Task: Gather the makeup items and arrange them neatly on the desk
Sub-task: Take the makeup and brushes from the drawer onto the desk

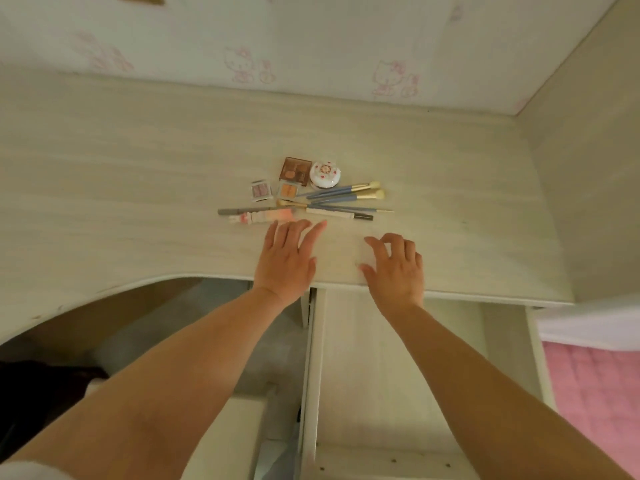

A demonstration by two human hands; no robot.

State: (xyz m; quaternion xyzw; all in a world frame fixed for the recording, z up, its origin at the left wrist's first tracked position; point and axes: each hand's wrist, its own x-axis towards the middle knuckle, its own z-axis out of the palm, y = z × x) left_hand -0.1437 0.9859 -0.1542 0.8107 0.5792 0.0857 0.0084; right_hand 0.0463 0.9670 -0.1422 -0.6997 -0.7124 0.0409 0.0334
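Pale wood-grain desk (138, 174) fills the upper half of the view, white wallpaper with pink cat prints (311, 46) behind it at 12 o'clock. Makeup cluster just above centre: brown square eyeshadow palette (295, 171), round white compact with red dots (325, 174) touching its 3 o'clock side, small clear pink blush case (261, 190), small orange blush case (288, 191), blue-handled brushes with cream bristles (346, 195), grey pencil (242, 212), pink-white tube (263, 216), white pen with dark cap (341, 213). Left hand (285, 261), fingers straight, hovers at 6 o'clock of the tube. Right hand (396, 268), fingers loosely curled, empty, near the desk edge. Open white drawer (398, 375) at 6 o'clock. Pink quilt (595, 386) at 4 o'clock.
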